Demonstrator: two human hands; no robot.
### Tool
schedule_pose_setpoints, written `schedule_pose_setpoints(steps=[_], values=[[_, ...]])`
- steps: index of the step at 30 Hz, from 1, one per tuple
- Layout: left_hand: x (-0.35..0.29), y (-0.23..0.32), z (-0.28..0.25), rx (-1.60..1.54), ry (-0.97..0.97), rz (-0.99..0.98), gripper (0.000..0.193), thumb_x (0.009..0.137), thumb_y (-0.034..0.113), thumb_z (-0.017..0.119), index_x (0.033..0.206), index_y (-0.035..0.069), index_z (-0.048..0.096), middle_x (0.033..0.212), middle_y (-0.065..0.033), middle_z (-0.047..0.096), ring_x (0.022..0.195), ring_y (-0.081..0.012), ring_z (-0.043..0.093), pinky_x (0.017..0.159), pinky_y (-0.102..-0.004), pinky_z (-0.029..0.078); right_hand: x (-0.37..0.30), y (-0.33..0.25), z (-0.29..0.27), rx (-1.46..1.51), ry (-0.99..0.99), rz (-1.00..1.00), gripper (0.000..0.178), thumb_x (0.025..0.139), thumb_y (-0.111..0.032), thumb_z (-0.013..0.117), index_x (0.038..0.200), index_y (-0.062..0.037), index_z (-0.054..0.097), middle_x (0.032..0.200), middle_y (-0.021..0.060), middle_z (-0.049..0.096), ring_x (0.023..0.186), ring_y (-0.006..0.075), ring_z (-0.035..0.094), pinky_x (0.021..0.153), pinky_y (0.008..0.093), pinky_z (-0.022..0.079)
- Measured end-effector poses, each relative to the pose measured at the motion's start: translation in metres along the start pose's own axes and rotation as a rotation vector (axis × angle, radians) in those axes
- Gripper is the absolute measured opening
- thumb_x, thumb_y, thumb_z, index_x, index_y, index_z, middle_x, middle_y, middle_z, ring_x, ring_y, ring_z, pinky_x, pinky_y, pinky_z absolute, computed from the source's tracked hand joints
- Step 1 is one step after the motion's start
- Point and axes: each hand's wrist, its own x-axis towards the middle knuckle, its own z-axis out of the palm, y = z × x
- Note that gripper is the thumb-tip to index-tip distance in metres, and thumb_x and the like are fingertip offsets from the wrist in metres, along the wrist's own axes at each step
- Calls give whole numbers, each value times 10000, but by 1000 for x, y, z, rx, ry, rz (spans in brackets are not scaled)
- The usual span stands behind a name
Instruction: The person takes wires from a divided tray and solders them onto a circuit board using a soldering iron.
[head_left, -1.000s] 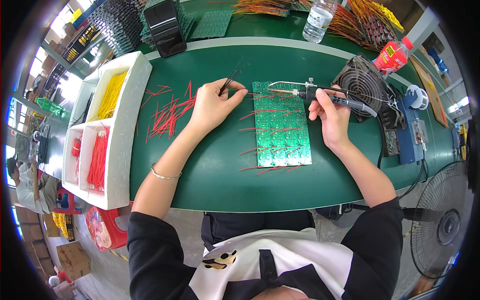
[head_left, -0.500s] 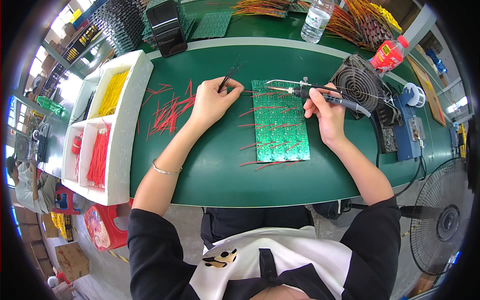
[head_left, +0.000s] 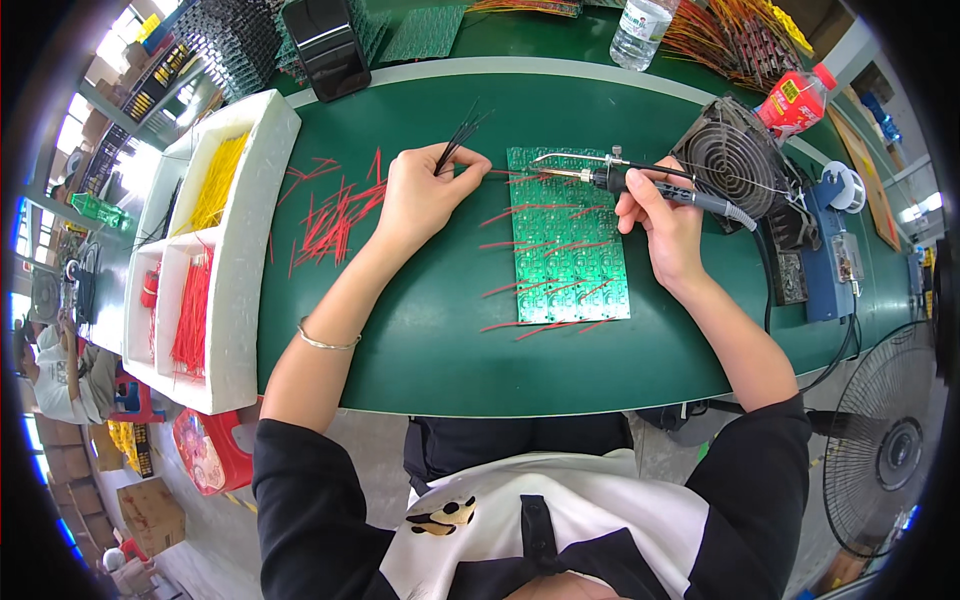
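My left hand (head_left: 425, 198) is closed on a bundle of thin black wires (head_left: 460, 138) that stick up from its fingers. At its fingertips, a red wire (head_left: 505, 172) runs to the upper left corner of a green circuit board (head_left: 535, 225). Several rows of red wires lie across that board, their ends past its left edge. My right hand (head_left: 660, 222) grips a soldering iron (head_left: 605, 178) with a thin metal guide above its tip. The tip is over the board's top rows, close to the red wire; contact is too small to tell.
Loose red wires (head_left: 340, 225) lie left of my left hand. A white foam box (head_left: 232, 310) holds yellow and red wires. Beyond stand a black phone-like device (head_left: 328, 50), a water bottle (head_left: 640, 35) and a red bottle (head_left: 797, 100). A small black fan (head_left: 725, 160) sits right of the iron.
The view has shifted slightly. Both hands keep their holds and stay almost in place, with the iron's tip still over the board's top rows.
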Motion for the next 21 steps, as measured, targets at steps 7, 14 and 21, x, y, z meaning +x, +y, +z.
schedule_pose_setpoints(steps=[7, 14, 21], values=[[-1, 3, 1, 17, -12, -6, 148, 767, 156, 660, 806, 13, 662, 537, 103, 280, 498, -1, 230, 443, -199, 176, -1, -1, 0, -18, 5, -12, 184, 824, -144, 615, 778, -35, 475, 616, 86, 559, 483, 113, 534, 450, 207, 433], [-2, -1, 0, 29, 1, -10, 144, 763, 153, 663, 791, 13, 659, 533, 101, 277, 493, -1, 229, 442, -199, 173, -1, 1, 2, -21, 10, -23, 199, 823, -158, 615, 771, -37, 466, 616, 91, 556, 476, 120, 525, 455, 217, 435], [0, 0, 1, 41, 20, -2, 135, 720, 149, 661, 765, 22, 669, 500, 43, 305, 474, -29, 269, 422, -230, 235, -1, -1, 1, -36, 5, -25, 203, 822, -165, 616, 773, -37, 466, 615, 91, 556, 477, 119, 525, 458, 216, 434]])
